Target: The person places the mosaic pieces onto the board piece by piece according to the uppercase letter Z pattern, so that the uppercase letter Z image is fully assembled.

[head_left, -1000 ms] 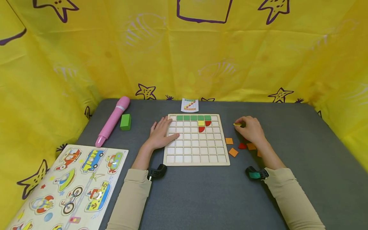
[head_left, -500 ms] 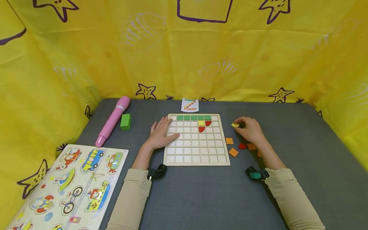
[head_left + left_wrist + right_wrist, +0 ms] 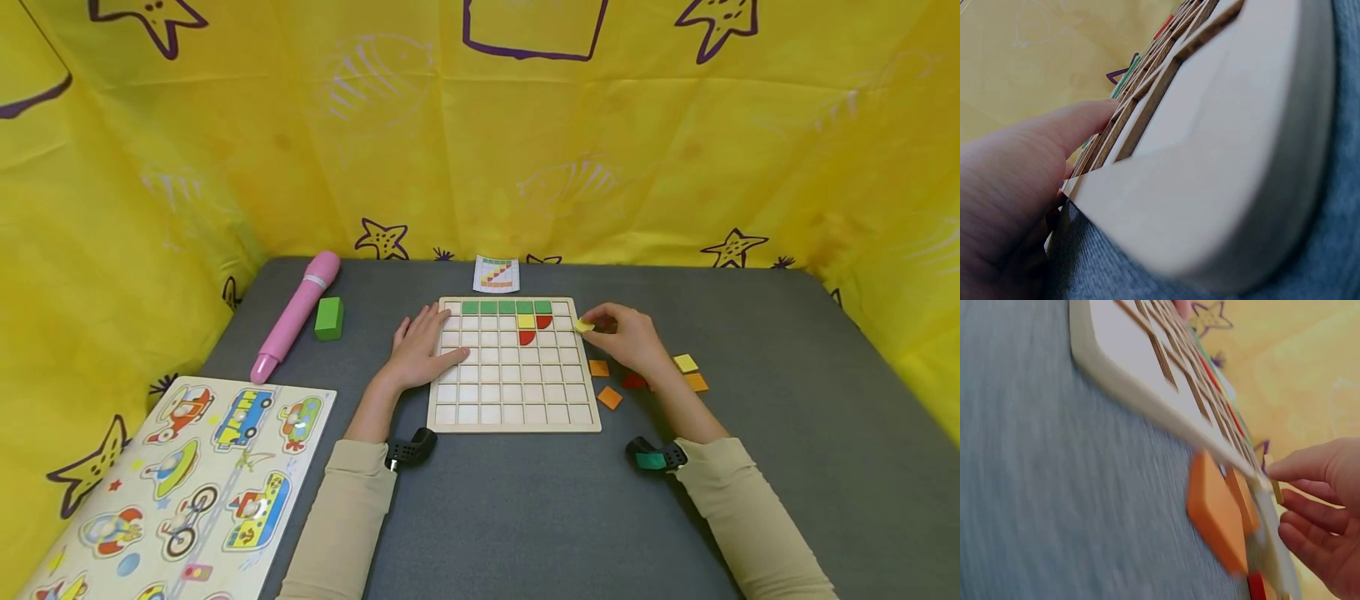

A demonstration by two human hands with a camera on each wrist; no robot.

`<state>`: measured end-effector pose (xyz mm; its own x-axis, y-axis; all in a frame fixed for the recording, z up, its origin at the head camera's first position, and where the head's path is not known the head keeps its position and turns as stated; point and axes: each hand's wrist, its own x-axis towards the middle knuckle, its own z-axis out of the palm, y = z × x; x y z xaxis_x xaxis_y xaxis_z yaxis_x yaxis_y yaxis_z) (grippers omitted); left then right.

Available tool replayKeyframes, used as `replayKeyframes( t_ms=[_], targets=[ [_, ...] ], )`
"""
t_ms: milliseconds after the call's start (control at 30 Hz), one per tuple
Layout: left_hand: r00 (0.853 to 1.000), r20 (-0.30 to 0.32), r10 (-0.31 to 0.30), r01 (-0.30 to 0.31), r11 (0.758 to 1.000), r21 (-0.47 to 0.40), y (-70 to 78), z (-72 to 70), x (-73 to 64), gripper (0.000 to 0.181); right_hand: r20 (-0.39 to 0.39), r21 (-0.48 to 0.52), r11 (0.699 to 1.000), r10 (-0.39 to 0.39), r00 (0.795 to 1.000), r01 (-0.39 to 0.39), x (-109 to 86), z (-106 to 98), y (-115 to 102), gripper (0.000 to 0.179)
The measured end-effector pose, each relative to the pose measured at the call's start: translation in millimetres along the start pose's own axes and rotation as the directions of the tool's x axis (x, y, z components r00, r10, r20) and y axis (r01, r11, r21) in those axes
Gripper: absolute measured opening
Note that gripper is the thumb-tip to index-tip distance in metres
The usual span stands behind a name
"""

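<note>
As the right hand (image 3: 627, 337) pinches it, 1 thin tile (image 3: 584, 327) shows yellow.

A green block (image 3: 329, 319) and apparent pink microphone (image 3: 294, 319) lie near a picture board (image 3: 218, 468).

Head camera above, wrist cameras near board (image 3: 512, 373)

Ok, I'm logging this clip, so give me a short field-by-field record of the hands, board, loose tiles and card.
Left hand: rests on the left edge of the board
Right hand: pinches a yellow tile near the board's right edge
On board: five green tiles, a yellow square, two red quarters
Loose, right of board: orange tiles, red piece, spare yellow
Card: beyond the board
</note>
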<state>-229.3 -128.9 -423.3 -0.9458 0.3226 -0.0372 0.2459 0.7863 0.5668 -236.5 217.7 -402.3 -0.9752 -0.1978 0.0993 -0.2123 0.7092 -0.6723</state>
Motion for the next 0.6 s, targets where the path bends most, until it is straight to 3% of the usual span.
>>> replayKeyframes(
  t_ms=[200,400,600],
  targets=[
    [1.0,0.005,0.0,0.0,1.0,-0.001,0.6,-0.8,-1.0,0.082,0.046,0.045,0.999,-0.028,0.999,0.026,7.2,18.1,-23.1,0.023],
    [1.0,0.003,0.008,-0.008,1.0,-0.003,-0.1,-1.0,-1.4,0.081,0.108,0.117,0.987,-0.126,0.986,0.113,15.2,37.0,-47.1,0.018],
    [1.0,-0.003,0.013,-0.014,1.0,-0.005,0.1,-0.9,-1.5,0.081,0.141,0.08,0.976,-0.214,0.967,0.205,23.2,53.4,-59.7,0.014]
  ],
)
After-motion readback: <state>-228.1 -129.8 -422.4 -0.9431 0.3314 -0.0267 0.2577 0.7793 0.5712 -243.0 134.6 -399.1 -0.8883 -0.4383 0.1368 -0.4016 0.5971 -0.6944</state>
